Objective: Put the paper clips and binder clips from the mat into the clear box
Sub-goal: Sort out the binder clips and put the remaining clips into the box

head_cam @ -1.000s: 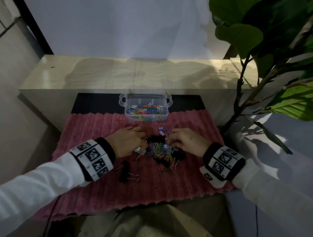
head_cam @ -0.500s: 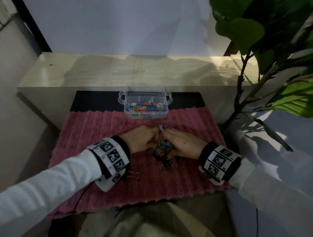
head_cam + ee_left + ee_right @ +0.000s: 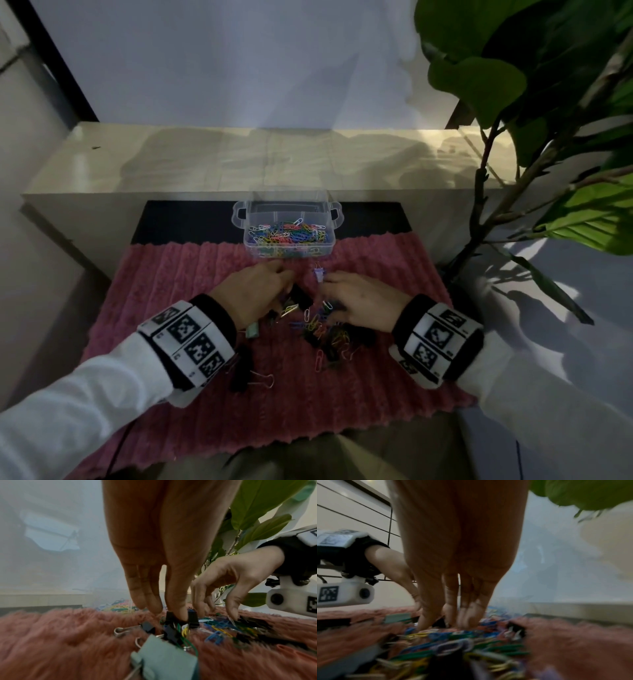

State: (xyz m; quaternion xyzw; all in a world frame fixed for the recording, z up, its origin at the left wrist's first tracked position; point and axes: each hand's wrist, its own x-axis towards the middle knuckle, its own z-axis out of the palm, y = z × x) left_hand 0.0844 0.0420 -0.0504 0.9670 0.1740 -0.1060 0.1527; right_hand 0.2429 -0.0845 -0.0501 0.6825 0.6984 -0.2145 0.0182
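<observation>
On the pink shaggy mat lies a loose pile of coloured paper clips and black binder clips. My left hand is at the pile's left edge. In the left wrist view its thumb and fingers pinch a black binder clip. My right hand hovers over the pile's right side with fingers bent down and tips touching the clips, gripping nothing I can see. The clear box, holding many paper clips, stands at the mat's far edge. A purple binder clip lies before it.
A mint binder clip lies by my left wrist and a black one nearer me. A low pale bench runs behind the box. A large-leafed plant stands to the right of the mat.
Half a second ago both hands were pressed together around the pile. Now they have drawn slightly apart, and the clips show between them.
</observation>
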